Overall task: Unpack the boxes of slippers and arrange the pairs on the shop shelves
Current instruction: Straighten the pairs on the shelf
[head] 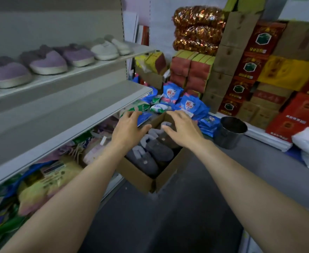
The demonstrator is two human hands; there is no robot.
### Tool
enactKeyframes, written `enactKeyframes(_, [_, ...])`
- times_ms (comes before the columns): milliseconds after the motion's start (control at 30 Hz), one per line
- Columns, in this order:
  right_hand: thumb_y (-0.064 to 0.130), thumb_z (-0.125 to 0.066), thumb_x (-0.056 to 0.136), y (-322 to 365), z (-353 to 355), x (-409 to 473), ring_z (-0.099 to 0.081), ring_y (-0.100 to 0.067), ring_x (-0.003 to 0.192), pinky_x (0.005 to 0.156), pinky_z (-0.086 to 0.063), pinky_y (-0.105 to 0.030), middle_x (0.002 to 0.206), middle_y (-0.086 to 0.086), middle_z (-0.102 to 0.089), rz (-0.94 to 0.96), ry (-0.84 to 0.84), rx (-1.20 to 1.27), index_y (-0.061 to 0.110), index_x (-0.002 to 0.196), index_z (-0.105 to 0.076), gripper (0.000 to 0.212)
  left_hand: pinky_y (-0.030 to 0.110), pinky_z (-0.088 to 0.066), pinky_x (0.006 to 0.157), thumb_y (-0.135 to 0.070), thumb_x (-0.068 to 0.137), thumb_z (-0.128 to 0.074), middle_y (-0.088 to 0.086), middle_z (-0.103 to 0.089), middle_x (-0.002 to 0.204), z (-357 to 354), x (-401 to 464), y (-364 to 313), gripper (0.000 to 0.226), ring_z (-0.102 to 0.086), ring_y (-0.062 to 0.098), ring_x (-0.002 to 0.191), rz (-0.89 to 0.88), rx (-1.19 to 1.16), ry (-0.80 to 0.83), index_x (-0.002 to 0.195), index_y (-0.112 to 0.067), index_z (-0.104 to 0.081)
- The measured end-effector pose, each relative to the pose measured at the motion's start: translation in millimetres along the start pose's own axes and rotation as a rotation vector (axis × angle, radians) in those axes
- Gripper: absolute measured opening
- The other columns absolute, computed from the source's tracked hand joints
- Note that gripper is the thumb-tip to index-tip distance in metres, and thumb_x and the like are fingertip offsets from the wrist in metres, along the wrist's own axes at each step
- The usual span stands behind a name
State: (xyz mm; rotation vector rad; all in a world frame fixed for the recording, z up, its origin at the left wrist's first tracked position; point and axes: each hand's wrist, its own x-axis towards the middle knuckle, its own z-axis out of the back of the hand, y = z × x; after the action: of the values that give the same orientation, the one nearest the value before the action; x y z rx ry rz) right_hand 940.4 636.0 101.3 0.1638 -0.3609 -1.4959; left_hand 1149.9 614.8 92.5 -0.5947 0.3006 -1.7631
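An open cardboard box [141,179] stands on the floor beside the shelving, with several grey fleece-lined slippers [155,148] inside. My left hand [129,128] hovers over the box's left side with fingers spread, holding nothing. My right hand [182,127] is stretched over the box's far end, fingers straight, palm down, also holding nothing. On the upper shelf [88,67] stand purple slippers [47,60] and a pair of white slippers [110,47] in a row. The shelf below [77,114] is bare.
Bagged goods [46,183] fill the bottom shelf at left. Blue packets [190,105] lie piled behind the box. A metal pot [229,131] stands on the floor to the right. Stacked red and brown cartons [245,70] line the back wall. Grey floor [168,216] lies near me.
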Motion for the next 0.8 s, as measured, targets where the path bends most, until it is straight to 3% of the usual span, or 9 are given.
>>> enactKeyframes(233, [0.049, -0.053, 0.100, -93.8, -49.0, 95.6, -0.038, -0.025, 0.140, 0.103, -0.043, -0.039, 0.154, -0.004, -0.038, -0.003, 0.223, 0.028, 0.023, 0.152, -0.037, 0.060, 0.039, -0.049, 0.092, -0.055, 0.089, -0.063, 0.013, -0.058, 0.130, -97.1, 69.8, 19.6, 0.065, -0.057, 0.032, 0.117, 0.271, -0.078, 0.169, 0.143, -0.022, -0.048])
enactKeyframes(333, [0.048, -0.056, 0.099, -124.3, -92.8, 132.3, -0.047, -0.029, 0.133, 0.093, -0.044, -0.035, 0.148, -0.009, -0.046, -0.057, 0.348, 0.031, 0.022, 0.147, -0.044, 0.056, 0.041, -0.045, 0.102, -0.055, 0.090, -0.062, 0.008, -0.054, 0.137, -139.3, 87.9, 40.1, 0.062, -0.051, 0.029, 0.127, 0.359, -0.134, 0.236, 0.140, -0.020, -0.051])
enactKeyframes(400, [0.048, -0.054, 0.099, -143.2, -123.7, 157.3, -0.047, -0.031, 0.134, 0.096, -0.043, -0.035, 0.150, -0.008, -0.046, -0.080, 0.435, 0.030, 0.024, 0.147, -0.044, 0.055, 0.038, -0.044, 0.101, -0.045, 0.093, -0.065, 0.009, -0.056, 0.135, -173.0, 100.8, 58.3, 0.056, -0.051, 0.030, 0.126, 0.425, -0.179, 0.279, 0.137, -0.012, -0.054])
enactKeyframes(500, [0.049, -0.055, 0.098, -166.6, -173.0, 190.2, -0.039, -0.028, 0.142, 0.107, -0.038, -0.036, 0.158, -0.004, -0.039, -0.107, 0.590, 0.081, 0.025, 0.151, -0.041, 0.059, 0.034, -0.046, 0.095, -0.046, 0.092, -0.063, 0.012, -0.054, 0.137, -224.7, 117.2, 85.0, 0.057, -0.056, 0.032, 0.122, 0.551, -0.218, 0.367, 0.135, -0.009, -0.054])
enactKeyframes(600, [0.043, -0.060, 0.098, -183.9, -215.3, 203.5, -0.046, -0.030, 0.136, 0.101, -0.039, -0.031, 0.148, -0.007, -0.049, -0.144, 0.741, 0.186, 0.018, 0.148, -0.045, 0.058, 0.030, -0.042, 0.093, -0.037, 0.096, -0.063, 0.018, -0.053, 0.140, -260.8, 121.3, 97.8, 0.054, -0.054, 0.032, 0.123, 0.714, -0.260, 0.456, 0.139, -0.005, -0.050])
enactKeyframes(700, [0.039, -0.062, 0.097, -198.5, -255.3, 215.5, -0.053, -0.033, 0.128, 0.104, -0.045, -0.040, 0.138, -0.013, -0.058, -0.179, 0.855, 0.185, 0.012, 0.140, -0.052, 0.052, 0.032, -0.042, 0.099, -0.047, 0.094, -0.063, 0.014, -0.047, 0.148, -287.9, 121.7, 112.3, 0.066, -0.050, 0.031, 0.130, 0.848, -0.281, 0.530, 0.147, -0.013, -0.043])
enactKeyframes(767, [0.050, -0.065, 0.092, -205.1, -277.2, 221.1, -0.054, -0.032, 0.127, 0.106, -0.044, -0.042, 0.136, -0.012, -0.059, -0.215, 0.906, 0.195, 0.008, 0.136, -0.055, 0.062, 0.029, -0.042, 0.097, -0.051, 0.093, -0.062, 0.010, -0.050, 0.146, -303.3, 117.7, 123.4, 0.068, -0.051, 0.029, 0.130, 0.923, -0.278, 0.560, 0.148, -0.018, -0.042])
enactKeyframes(800, [0.065, -0.064, 0.083, -210.1, -288.8, 222.6, -0.055, -0.030, 0.128, 0.105, -0.044, -0.042, 0.136, -0.010, -0.059, -0.252, 0.935, 0.215, 0.010, 0.136, -0.056, 0.077, 0.026, -0.041, 0.093, -0.051, 0.093, -0.062, 0.009, -0.052, 0.144, -308.9, 114.7, 126.1, 0.066, -0.052, 0.028, 0.128, 0.962, -0.298, 0.564, 0.148, -0.019, -0.043])
